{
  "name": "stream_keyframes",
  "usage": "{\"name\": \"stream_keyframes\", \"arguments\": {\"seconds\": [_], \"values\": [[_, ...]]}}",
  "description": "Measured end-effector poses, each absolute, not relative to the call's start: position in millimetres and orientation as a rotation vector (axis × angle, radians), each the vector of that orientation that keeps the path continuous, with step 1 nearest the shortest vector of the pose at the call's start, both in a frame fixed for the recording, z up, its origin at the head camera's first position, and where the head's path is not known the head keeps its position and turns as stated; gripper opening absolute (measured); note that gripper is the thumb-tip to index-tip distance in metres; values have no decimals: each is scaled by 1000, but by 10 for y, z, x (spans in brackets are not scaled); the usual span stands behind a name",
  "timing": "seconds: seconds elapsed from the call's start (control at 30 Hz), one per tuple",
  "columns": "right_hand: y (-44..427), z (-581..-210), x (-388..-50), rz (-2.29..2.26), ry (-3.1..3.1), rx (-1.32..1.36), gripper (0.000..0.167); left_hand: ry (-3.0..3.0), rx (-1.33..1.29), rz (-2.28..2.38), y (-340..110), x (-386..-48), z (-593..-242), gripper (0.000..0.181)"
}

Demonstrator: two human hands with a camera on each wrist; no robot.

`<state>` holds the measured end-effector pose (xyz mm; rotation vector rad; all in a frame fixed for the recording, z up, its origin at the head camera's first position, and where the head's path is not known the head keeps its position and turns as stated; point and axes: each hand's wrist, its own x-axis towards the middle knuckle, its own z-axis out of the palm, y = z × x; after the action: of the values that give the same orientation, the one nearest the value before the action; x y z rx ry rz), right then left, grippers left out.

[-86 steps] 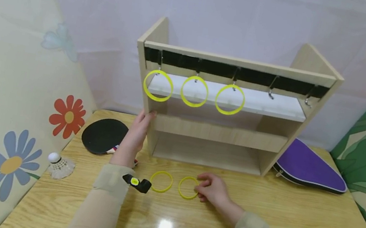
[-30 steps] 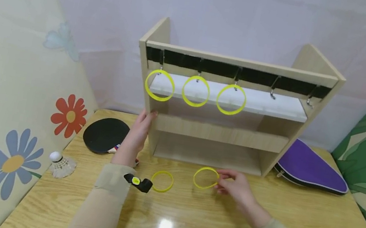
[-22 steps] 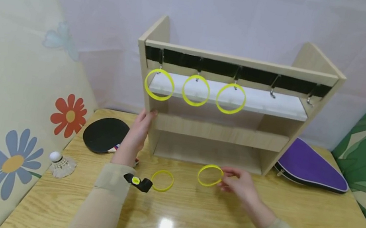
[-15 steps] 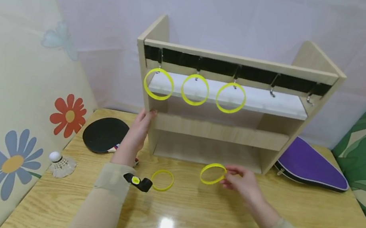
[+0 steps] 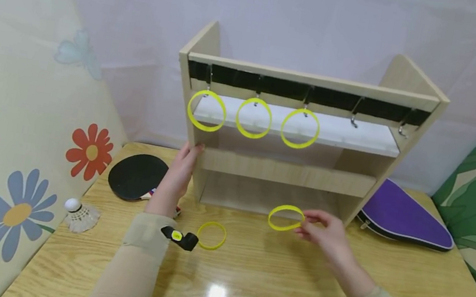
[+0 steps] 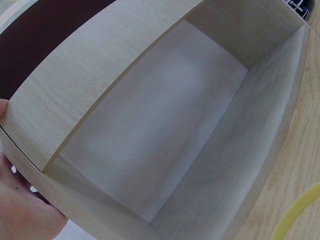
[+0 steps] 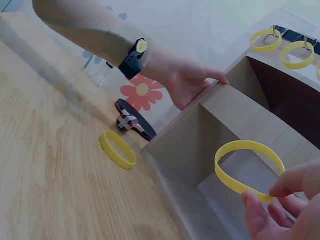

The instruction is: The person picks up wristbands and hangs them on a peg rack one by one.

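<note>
My right hand (image 5: 327, 234) pinches a yellow ring (image 5: 285, 218) by its right edge, held above the table before the lower opening of the wooden shelf (image 5: 286, 172). In the right wrist view the held ring (image 7: 235, 145) is between thumb and fingertips of the right hand (image 7: 290, 200). My left hand (image 5: 179, 173) grips the shelf's left side panel, its thumb on the front edge, as the left wrist view also shows for the hand (image 6: 25, 210). Three yellow rings hang from the left hooks; the two right hooks (image 5: 354, 120) bear none. Another yellow ring (image 5: 211, 235) lies on the table.
A black paddle (image 5: 136, 177) lies left of the shelf, partly behind the left arm, with a shuttlecock (image 5: 80, 216) at the table's left edge. To the shelf's right lies a purple case (image 5: 403, 218). A light cloth (image 5: 311, 19) hangs behind the shelf.
My right hand has taken a ring off the table, lifted it and carried it right and toward the shelf, tilting it flatter. The left hand keeps its grip on the side panel.
</note>
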<state>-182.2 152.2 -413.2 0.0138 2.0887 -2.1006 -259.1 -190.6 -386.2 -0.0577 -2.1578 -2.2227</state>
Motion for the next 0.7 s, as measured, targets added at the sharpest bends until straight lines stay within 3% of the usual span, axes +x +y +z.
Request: {"name": "stream_keyframes", "arguments": {"seconds": [0.7], "values": [[1716, -3741, -1806, -2256, 2112, -61, 25, -2172, -71, -2227, -1914, -2574, -3845, 53]]}}
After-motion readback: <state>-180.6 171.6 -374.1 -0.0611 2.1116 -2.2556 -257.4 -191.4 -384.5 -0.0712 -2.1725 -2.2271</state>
